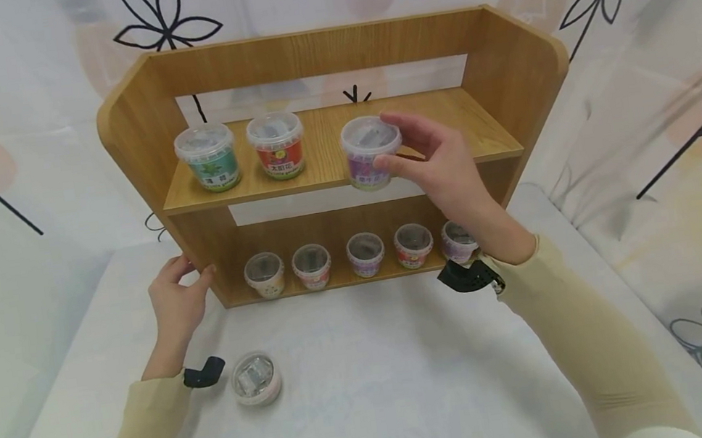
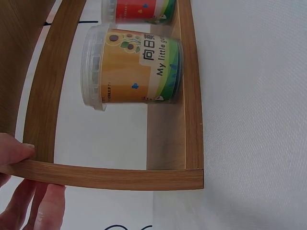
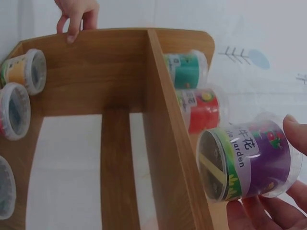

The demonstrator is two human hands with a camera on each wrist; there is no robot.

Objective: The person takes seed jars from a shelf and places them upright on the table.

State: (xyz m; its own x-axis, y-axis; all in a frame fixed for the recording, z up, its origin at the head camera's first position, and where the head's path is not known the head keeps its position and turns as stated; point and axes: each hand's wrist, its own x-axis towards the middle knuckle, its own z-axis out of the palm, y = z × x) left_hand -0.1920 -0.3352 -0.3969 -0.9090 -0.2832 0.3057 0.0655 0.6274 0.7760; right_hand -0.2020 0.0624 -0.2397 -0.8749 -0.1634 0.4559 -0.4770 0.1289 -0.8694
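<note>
Bright, diffuse light casts soft shadows across the white table (image 1: 361,408), while the right wrist view looks dimmer.

The head camera is looking forward and down, framing the whole wooden shelf (image 1: 317,53) from farther back. The left wrist camera is facing the shelf's lower left corner at close range, its picture lying sideways. The right wrist camera is viewing leftward across the shelf. Both wrist views are sharing the orange cup (image 2: 124,67) and left hand (image 3: 79,13).
</note>
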